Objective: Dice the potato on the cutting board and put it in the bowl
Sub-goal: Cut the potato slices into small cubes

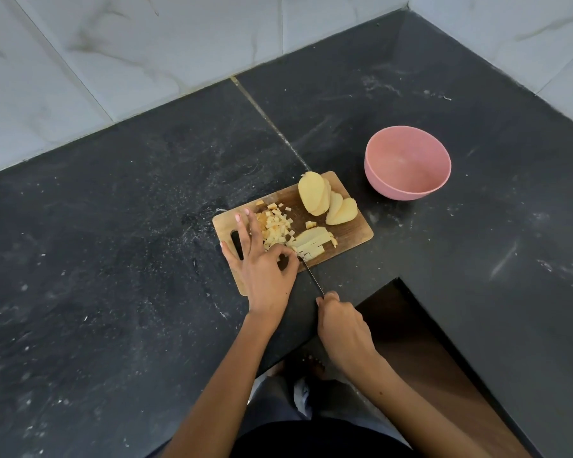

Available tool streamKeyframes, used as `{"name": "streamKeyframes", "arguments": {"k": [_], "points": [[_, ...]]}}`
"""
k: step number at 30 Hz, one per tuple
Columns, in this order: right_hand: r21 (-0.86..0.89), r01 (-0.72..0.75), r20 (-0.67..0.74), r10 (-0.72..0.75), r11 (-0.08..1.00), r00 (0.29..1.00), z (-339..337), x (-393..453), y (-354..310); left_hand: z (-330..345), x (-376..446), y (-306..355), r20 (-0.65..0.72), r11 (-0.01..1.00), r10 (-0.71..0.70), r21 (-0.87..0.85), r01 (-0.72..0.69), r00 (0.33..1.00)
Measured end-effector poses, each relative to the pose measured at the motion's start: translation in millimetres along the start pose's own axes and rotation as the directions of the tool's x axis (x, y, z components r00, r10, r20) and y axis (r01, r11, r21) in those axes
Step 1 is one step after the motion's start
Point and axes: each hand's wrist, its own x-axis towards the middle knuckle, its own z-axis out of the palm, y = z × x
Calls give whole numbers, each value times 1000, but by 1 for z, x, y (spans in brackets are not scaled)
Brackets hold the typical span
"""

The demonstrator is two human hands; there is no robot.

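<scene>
Our right hand (336, 312) grips one knife (311, 276) pointing at the cutting board (351, 233); left hand (262, 262) pinches potato strips (311, 242) lying crosswise.

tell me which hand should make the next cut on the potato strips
Right: the right hand grips the knife at the pale potato strips; the left hand steadies them.

Home kitchen: I stood at a dark stone table (113, 226) set in a corner, backed by marbled white wall tiles (146, 44); wooden cutting board (351, 233), pink bowl (377, 180).
</scene>
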Motion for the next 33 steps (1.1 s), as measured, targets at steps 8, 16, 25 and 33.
{"name": "streamKeyframes", "arguments": {"k": [8,16,25,33], "points": [[58,72,-12,-71,996,997,-23,-2,11,-8,0,-11,49,989,110,-102,-105,993],[146,57,-199,-28,988,980,-65,31,26,-18,14,-17,193,960,260,-155,-232,946],[238,119,-250,-57,964,967,-57,77,3,-8,14,-5,208,951,302,-134,-279,930],[128,269,-284,-225,954,932,-57,102,-17,-1,18,-2,70,977,203,-77,-198,977]]}}
